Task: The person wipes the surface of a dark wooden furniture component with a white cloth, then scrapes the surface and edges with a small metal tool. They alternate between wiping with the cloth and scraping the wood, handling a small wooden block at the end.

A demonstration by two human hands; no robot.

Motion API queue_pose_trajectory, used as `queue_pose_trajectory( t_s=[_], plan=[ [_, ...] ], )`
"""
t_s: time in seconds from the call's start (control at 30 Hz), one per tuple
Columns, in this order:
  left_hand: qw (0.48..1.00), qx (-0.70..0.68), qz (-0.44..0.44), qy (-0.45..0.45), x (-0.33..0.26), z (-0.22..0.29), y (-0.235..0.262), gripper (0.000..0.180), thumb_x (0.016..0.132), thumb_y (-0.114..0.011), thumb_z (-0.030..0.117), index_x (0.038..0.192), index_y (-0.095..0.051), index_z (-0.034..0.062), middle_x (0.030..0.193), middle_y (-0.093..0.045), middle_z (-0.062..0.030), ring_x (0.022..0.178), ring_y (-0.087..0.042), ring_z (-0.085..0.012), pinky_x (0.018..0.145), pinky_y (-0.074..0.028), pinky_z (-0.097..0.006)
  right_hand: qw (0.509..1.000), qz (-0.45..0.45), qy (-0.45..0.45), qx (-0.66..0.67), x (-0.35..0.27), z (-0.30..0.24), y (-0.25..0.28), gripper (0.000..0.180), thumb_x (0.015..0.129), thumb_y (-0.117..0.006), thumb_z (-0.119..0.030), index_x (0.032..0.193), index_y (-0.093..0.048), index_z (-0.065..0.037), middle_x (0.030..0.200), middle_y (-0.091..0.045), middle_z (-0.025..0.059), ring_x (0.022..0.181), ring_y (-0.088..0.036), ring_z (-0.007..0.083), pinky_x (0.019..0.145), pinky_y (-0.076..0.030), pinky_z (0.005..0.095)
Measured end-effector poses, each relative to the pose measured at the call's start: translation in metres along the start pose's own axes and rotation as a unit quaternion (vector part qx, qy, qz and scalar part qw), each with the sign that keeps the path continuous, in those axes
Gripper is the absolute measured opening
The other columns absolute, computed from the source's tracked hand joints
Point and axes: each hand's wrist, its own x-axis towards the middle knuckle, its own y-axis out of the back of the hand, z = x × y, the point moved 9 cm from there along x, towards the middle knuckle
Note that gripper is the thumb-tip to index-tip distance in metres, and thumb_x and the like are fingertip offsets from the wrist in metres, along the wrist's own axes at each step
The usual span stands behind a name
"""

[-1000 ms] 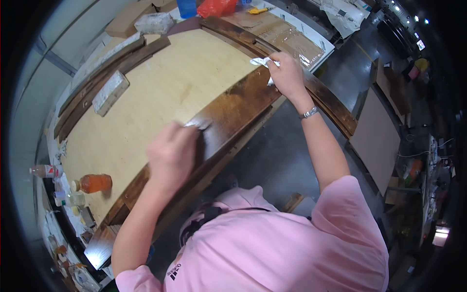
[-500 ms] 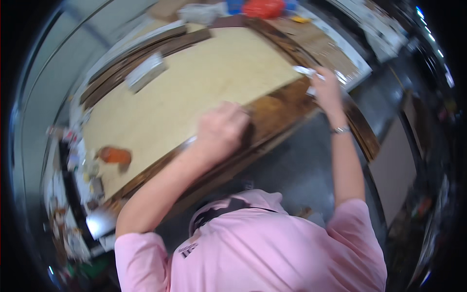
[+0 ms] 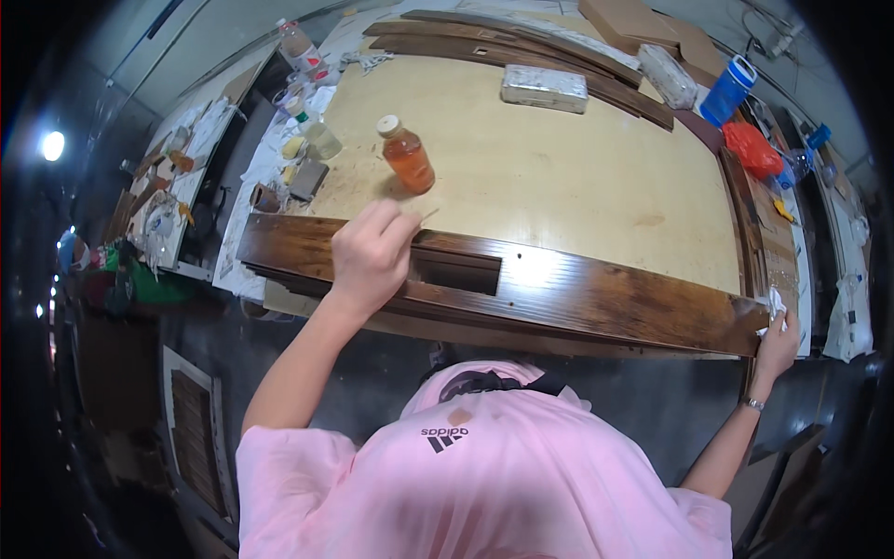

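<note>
Our left hand [image 3: 371,256] is curled shut and pinches a thin little stick [image 3: 426,216]. We think it is a small brush, but it is too small to be sure. It rests on the long dark wood board [image 3: 596,293], right by the square hole [image 3: 456,272] cut in it. Our right hand [image 3: 778,337] is far off at the other end of the board. It is closed on a white rag [image 3: 771,303] and presses on the board's corner.

The board lies along the near edge of the pale tabletop [image 3: 577,177]. Just behind our left hand stands a bottle of orange liquid [image 3: 406,155]. A silver block [image 3: 544,88] and more dark boards [image 3: 521,47] lie at the far side. A blue bottle [image 3: 728,90] and a red bag [image 3: 752,149] sit to the right.

We think we are touching up the colour near the hole. The tip will need a slow, light hand, and the right hand must hold the board steady.
</note>
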Motion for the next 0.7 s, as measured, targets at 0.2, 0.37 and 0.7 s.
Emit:
queue_pose_trajectory(
  t_s=[0.2,0.37,0.7],
  plan=[
    [0.998,0.057,-0.008,0.023,-0.06,-0.065,0.04,0.023,0.072,-0.067,-0.001,0.094,-0.069,0.0052,0.077,-0.056,-0.0081,0.072,-0.058,-0.0279,0.061,-0.048,-0.04,0.946,0.004,0.102,0.306,-0.054,-0.144,0.038,0.019,0.098,-0.058,-0.011,0.11,-0.068,0.001,0.102,-0.067,0.0126,0.091,-0.063,0.023,0.084,-0.049,0.0338],
    [0.999,0.016,-0.029,0.041,-0.07,-0.108,0.05,0.023,0.072,-0.066,-0.003,0.094,-0.068,0.004,0.076,-0.054,-0.0096,0.074,-0.058,-0.0301,0.064,-0.048,-0.041,0.846,-0.196,0.327,0.373,-0.178,-0.382,0.039,0.018,0.083,-0.066,0.0,0.1,-0.068,0.0,0.099,-0.067,0.0145,0.092,-0.065,0.0302,0.08,-0.051,0.0362],
    [1.0,-0.008,-0.027,0.008,-0.07,-0.129,0.052,0.026,0.075,-0.067,-0.003,0.1,-0.07,0.0006,0.074,-0.052,-0.011,0.069,-0.056,-0.0304,0.061,-0.046,-0.041,0.852,-0.168,0.371,0.329,-0.224,-0.45,0.023,0.011,0.079,-0.069,-0.001,0.088,-0.064,-0.004,0.085,-0.062,0.0106,0.078,-0.06,0.0317,0.066,-0.048,0.0418]
  ],
)
